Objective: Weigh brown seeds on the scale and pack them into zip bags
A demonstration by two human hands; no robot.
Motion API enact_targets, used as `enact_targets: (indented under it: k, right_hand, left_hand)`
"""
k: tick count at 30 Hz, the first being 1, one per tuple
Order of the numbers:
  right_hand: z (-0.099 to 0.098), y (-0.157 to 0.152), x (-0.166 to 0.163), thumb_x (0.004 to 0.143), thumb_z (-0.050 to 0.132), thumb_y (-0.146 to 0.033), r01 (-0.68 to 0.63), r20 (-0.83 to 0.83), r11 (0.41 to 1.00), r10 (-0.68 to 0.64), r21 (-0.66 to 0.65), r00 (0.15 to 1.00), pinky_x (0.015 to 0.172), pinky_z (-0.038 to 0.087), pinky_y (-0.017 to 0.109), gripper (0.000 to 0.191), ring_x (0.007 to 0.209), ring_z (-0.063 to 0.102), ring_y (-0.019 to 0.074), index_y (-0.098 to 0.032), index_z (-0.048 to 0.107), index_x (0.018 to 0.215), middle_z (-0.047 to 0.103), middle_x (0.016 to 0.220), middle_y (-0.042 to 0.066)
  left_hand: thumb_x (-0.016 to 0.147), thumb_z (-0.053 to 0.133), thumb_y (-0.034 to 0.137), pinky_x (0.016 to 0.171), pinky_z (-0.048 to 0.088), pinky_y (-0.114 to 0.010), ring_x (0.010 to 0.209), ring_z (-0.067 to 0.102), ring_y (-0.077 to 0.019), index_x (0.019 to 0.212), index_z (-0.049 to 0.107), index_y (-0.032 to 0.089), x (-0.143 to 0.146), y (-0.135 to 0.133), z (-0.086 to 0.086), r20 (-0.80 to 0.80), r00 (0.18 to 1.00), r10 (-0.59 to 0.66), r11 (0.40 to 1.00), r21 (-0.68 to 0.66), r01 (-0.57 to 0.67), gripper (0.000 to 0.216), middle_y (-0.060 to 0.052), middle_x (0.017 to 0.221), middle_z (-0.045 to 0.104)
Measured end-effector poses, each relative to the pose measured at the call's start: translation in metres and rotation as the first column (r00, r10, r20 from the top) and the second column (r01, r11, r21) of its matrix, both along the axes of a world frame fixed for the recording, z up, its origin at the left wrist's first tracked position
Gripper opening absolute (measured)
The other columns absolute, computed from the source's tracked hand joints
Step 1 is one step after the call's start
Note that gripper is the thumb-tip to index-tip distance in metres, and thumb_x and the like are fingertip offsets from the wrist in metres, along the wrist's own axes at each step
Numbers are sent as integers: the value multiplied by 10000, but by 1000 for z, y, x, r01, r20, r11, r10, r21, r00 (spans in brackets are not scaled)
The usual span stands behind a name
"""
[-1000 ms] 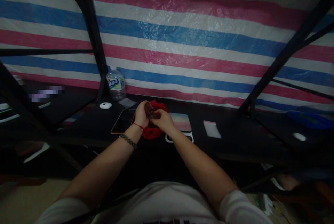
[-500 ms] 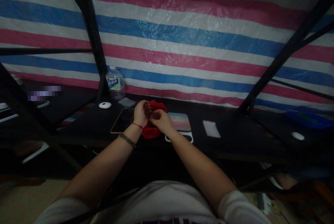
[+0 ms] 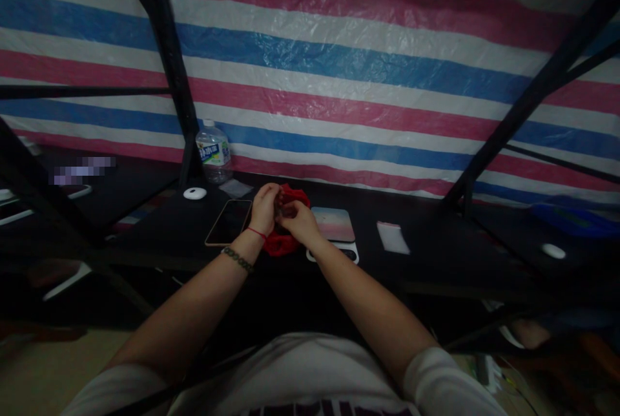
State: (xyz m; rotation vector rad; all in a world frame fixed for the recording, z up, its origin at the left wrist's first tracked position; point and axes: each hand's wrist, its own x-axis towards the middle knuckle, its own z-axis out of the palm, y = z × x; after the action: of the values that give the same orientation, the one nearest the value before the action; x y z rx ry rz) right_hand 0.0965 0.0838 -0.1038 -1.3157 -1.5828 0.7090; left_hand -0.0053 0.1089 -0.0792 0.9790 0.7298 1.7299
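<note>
My left hand (image 3: pixel 265 208), with a red cord and a dark beaded bracelet at the wrist, curls over a red cloth-like item (image 3: pixel 281 245) on the black table. Its palm faces right, and its contents are too dark to make out. Close against it, my right hand (image 3: pixel 301 223) has thumb and fingers drawn together in a pinch; whatever lies between them is too small to name. Just right of the red item is a small white scale (image 3: pixel 352 253) with a blue-to-pink top plate (image 3: pixel 333 225). A dark-screened phone or tablet (image 3: pixel 227 223) lies beside my left wrist.
A clear plastic bottle (image 3: pixel 214 152) stands at the back left, near a small clear bag (image 3: pixel 236 188) and a white mouse-like device (image 3: pixel 194 193). To the right lie a small white packet (image 3: pixel 392 238) and another white device (image 3: pixel 553 251). Black frame posts (image 3: pixel 177 80) flank the table.
My left hand has turned inward, so the small brownish things seen in its palm earlier are now mostly hidden. My right fingers stay close to it, barely shifted.
</note>
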Motion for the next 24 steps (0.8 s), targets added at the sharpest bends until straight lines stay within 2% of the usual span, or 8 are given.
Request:
enact_targets:
  k: [2,5,8,11,13,16,19,24]
  right_hand:
    - [-1,0,-1,652,737,-286,23,-19,999,-23,-30,1000,713,511,288,293,769,646,165,-170,600,883,690,881,32]
    - [1,-1,-3,649,732,-246,-27,-25,999,27,-17,999,719,513,279,297,786,647,159,-179,597,905,688,896,21]
    - [4,-3,-4,642,711,-167,-57,-18,998,57,0,998,771,511,282,312,830,648,154,-188,599,932,686,923,9]
    - [6,-3,-6,658,716,-212,-10,-3,1000,10,-14,1000,778,512,304,267,824,645,166,-179,605,899,684,911,22]
    - [6,-3,-6,656,721,-221,-36,20,999,35,6,999,782,511,307,267,825,643,169,-185,612,897,683,912,17]
    - [4,-3,-6,633,721,-158,-99,39,994,98,44,994,789,509,292,310,835,645,162,-203,619,922,684,921,-8]
    - [4,-2,-7,618,726,-134,-86,39,995,84,54,996,794,510,290,331,844,650,166,-204,626,926,690,924,-11]
    - [5,-1,-9,620,732,-144,-68,30,996,67,53,997,816,514,301,342,863,659,174,-198,636,944,701,946,5]
  left_hand:
    - [678,634,289,518,392,-194,591,521,-100,710,587,178,-1,0,0,9,1000,-21,1000,-6,21,125,12,687,580]
    - [687,633,307,529,421,-192,606,547,-101,738,592,174,-2,1,1,15,1000,-27,999,-20,27,148,9,701,591]
    - [699,625,330,520,439,-191,578,555,-97,749,584,171,-2,2,0,19,1000,8,999,-44,-8,172,20,669,583]
    - [718,609,364,493,449,-198,535,559,-99,753,572,169,-3,4,0,14,998,61,996,-67,-60,202,28,632,572]
    - [738,590,380,473,445,-201,507,561,-102,744,562,166,-4,6,1,19,996,87,992,-96,-85,216,30,606,562]
    - [780,545,396,456,443,-212,475,565,-111,734,551,163,-7,7,3,46,994,98,984,-151,-90,237,30,570,551]
    - [828,499,439,463,449,-224,468,573,-120,704,539,162,-8,8,6,54,993,109,977,-188,-97,306,25,542,542]
    - [836,509,476,519,474,-237,499,589,-124,573,460,175,-8,6,5,23,997,75,991,-114,-72,403,16,525,536]
